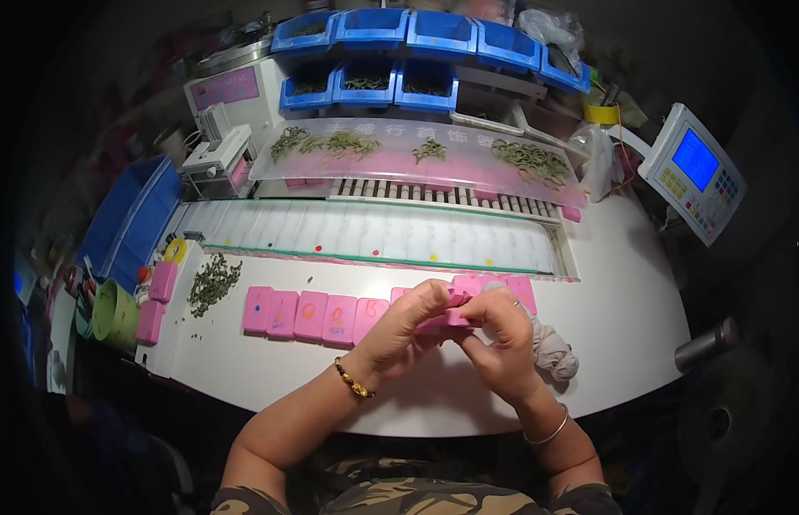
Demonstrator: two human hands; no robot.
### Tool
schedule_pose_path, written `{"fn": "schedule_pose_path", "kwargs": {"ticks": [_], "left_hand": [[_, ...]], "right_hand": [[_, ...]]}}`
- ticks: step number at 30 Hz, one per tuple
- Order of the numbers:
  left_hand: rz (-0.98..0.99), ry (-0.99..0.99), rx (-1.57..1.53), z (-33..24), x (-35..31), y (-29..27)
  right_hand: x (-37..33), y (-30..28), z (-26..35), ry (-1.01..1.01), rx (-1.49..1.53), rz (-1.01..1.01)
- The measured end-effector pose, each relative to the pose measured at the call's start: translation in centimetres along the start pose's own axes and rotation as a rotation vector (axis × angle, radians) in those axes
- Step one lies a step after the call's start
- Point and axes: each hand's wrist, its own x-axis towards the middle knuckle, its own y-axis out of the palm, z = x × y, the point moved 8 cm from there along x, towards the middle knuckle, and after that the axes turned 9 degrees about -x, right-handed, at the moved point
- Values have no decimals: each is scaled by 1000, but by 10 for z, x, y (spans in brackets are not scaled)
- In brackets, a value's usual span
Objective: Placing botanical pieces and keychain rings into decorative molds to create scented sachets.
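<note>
Both hands meet over the front of the white table. My left hand point(399, 339) is closed round a pink rubber mould point(458, 318), whose two parts look slightly separated. The fingers of my right hand point(504, 343) pinch the same mould from the right. What lies between its parts is hidden by my fingers. Just beyond my hands runs a row of pink moulds point(309, 316) with small coloured marks, several laid side by side. More pink moulds point(523, 293) show behind my right hand. A twisted pale cloth point(554, 354) lies beside that hand.
A pile of small green pieces point(215, 281) lies on the left. Beyond are a long white-slatted tray point(365, 233), a roller track point(434, 196) and a translucent sheet point(391, 156) bearing green pieces. Blue bins point(442, 34) line the back. A control panel point(695, 172) stands right.
</note>
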Motion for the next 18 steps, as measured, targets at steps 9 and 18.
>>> {"fn": "schedule_pose_path", "kwargs": {"ticks": [9,18], "left_hand": [[-215,-7,-257,0,12,-26],[-247,22,-57,-12,11,-47]], "right_hand": [[-26,24,48,-384,-405,-14],[-32,-20,-3,-283,-630,145]]}}
